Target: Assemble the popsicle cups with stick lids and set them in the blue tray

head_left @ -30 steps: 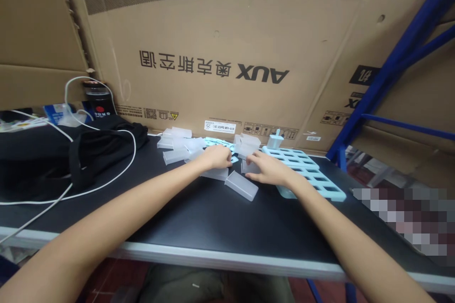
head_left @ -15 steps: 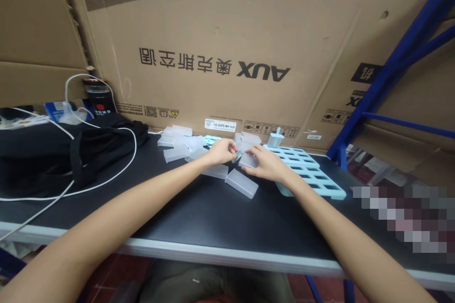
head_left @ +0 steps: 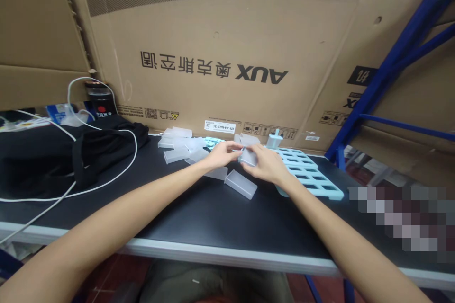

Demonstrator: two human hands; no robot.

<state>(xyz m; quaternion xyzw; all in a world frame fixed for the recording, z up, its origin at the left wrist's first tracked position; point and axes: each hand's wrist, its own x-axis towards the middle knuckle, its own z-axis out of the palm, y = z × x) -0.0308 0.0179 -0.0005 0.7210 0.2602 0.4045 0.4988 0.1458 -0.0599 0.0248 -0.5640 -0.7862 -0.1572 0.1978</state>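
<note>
My right hand (head_left: 267,165) grips a small translucent plastic mould cup (head_left: 248,156) held just above the black table (head_left: 199,218). My left hand (head_left: 223,154) is closed in a pinch at the cup's left end; what it pinches is too small to make out. Below the hands lie two more translucent cups (head_left: 241,184). A pile of several such cups (head_left: 179,144) sits to the left, with pale blue sticks (head_left: 214,141) behind. A pale blue mould tray with rectangular slots (head_left: 313,177) lies right of my right hand, one cup with a stick (head_left: 275,140) standing at its far end.
A black bag (head_left: 53,156) with a white cable (head_left: 106,180) over it covers the table's left side, a dark jar (head_left: 97,102) behind it. Large cardboard boxes (head_left: 220,57) wall the back. Blue shelving (head_left: 384,75) stands at the right.
Both hands have come together and lifted one cup off the table, my left hand moving right and pinching at the cup's end.
</note>
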